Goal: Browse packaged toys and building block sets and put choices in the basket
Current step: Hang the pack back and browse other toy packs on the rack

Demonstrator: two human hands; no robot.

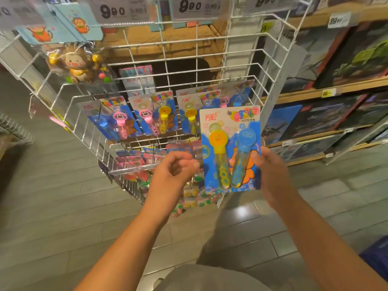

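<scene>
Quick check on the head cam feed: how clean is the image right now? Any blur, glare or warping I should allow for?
Head view: the bubble wand pack in the right hand is fairly sharp; the left hand and upper price tags are motion-smeared; a bright glare patch lies on the floor tiles; wide-angle warping bows the white wire rack and tilts the wooden shelves.

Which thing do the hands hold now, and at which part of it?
The right hand holds the bubble wand pack by its right edge. The left hand holds nothing.
</scene>
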